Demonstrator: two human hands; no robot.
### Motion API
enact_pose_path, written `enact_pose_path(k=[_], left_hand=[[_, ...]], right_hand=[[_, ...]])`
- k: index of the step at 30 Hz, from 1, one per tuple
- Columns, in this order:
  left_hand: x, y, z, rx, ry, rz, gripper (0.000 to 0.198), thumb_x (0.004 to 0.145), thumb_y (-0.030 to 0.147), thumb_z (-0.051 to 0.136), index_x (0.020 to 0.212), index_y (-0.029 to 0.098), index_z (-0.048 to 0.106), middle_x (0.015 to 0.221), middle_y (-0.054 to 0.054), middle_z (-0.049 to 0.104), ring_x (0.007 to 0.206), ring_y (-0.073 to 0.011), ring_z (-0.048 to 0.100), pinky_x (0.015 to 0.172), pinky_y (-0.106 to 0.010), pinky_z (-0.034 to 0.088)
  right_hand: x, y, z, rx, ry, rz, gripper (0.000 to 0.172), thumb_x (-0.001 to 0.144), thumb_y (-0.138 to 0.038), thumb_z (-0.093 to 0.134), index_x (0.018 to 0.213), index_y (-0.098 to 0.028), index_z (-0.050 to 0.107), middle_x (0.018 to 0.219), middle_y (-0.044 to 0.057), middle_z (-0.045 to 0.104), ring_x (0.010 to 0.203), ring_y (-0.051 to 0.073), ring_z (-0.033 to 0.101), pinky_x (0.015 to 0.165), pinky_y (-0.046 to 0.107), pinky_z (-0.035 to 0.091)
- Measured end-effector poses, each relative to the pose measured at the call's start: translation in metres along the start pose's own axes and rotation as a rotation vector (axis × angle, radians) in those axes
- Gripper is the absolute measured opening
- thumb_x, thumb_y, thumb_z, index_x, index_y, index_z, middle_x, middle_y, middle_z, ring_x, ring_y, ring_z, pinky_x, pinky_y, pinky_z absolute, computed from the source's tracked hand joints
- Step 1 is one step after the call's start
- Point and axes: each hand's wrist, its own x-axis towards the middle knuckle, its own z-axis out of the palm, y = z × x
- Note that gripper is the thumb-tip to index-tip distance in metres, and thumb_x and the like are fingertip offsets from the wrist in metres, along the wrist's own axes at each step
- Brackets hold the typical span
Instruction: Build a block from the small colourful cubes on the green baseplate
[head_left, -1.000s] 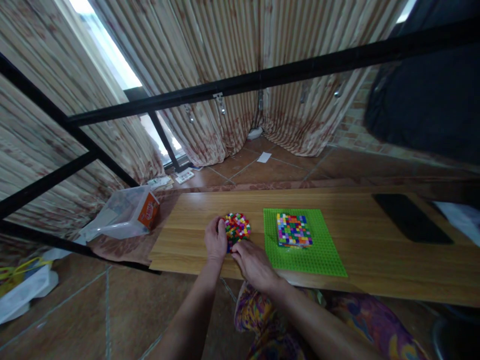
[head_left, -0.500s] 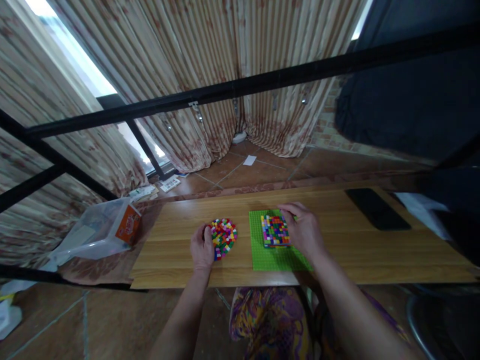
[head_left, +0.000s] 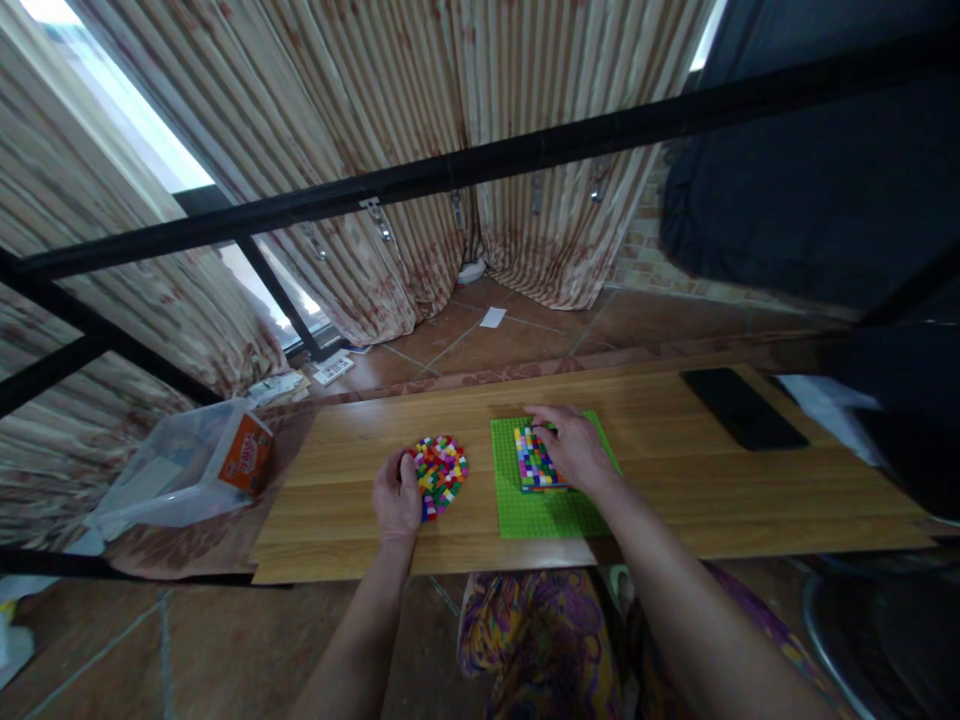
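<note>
A round, flat heap of small coloured toy bricks [head_left: 442, 475] lies on the wooden table. My left hand [head_left: 397, 497] rests against the heap's left edge, fingers curled and thumb bent towards them; whatever may be between them is hidden. To the right, a green studded baseplate [head_left: 517, 517] carries a multicoloured block of bricks [head_left: 531, 465], several layers high. Over that block's top and right side is my right hand [head_left: 576, 447], thumb and forefinger closed near its far edge. Any brick in that pinch is too small to make out, and the hand covers much of the block.
A dark flat slab like a phone or tablet [head_left: 742, 408] lies on the table [head_left: 652, 500] at the right, near white paper [head_left: 829, 415]. A clear plastic box [head_left: 187, 490] with an orange label stands left of the table. A black metal bar [head_left: 420, 180] crosses beyond it.
My right hand has moved left from the block's right edge to over its far part, covering more of it. My left hand stays by the heap. The whole view has shifted slightly.
</note>
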Motion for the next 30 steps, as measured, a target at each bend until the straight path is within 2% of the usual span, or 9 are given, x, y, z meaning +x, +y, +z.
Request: enact_pose_path(k=[8,15,20,26,30], left_hand=[[0.0,-0.002,0.001,0.01,0.006,0.025,0.034,0.087,0.039,0.042,0.098,0.019,0.067,0.1,-0.009,0.071,0.095,-0.0222,0.065,0.087,-0.034,0.05],[-0.001,-0.002,0.001,-0.009,0.003,0.033,0.036,0.088,0.039,0.041,0.097,0.017,0.067,0.096,-0.009,0.071,0.091,-0.0214,0.065,0.085,-0.033,0.05],[-0.001,-0.002,0.0,0.019,0.003,0.052,0.036,0.089,0.039,0.039,0.098,0.018,0.067,0.097,-0.009,0.071,0.092,-0.0217,0.065,0.086,-0.033,0.05],[-0.001,-0.003,0.001,0.05,0.012,0.073,0.035,0.089,0.037,0.039,0.097,0.019,0.067,0.095,-0.009,0.071,0.091,-0.0218,0.065,0.084,-0.034,0.05],[0.0,-0.003,0.001,0.073,0.013,0.063,0.034,0.089,0.036,0.039,0.097,0.019,0.068,0.096,-0.009,0.071,0.092,-0.022,0.065,0.083,-0.033,0.05]], right_hand=[[0.0,0.001,0.002,0.078,0.006,0.048,0.035,0.083,-0.011,0.052,0.113,-0.024,0.066,0.09,0.003,0.07,0.088,0.018,0.062,0.086,0.033,0.047],[0.0,0.005,0.003,0.183,0.019,0.057,0.029,0.081,-0.013,0.055,0.104,-0.023,0.07,0.088,0.003,0.071,0.084,0.016,0.065,0.084,0.032,0.049],[0.002,0.009,0.001,0.203,-0.02,0.064,0.027,0.079,-0.013,0.058,0.1,-0.023,0.071,0.087,0.002,0.073,0.083,0.016,0.066,0.083,0.033,0.049],[0.006,0.009,-0.003,0.204,-0.089,0.056,0.028,0.079,-0.014,0.058,0.103,-0.023,0.07,0.088,0.001,0.074,0.083,0.017,0.067,0.084,0.034,0.049],[0.004,0.011,-0.002,0.247,-0.083,0.06,0.03,0.079,-0.017,0.058,0.108,-0.022,0.068,0.089,0.002,0.073,0.084,0.016,0.067,0.084,0.033,0.049]])
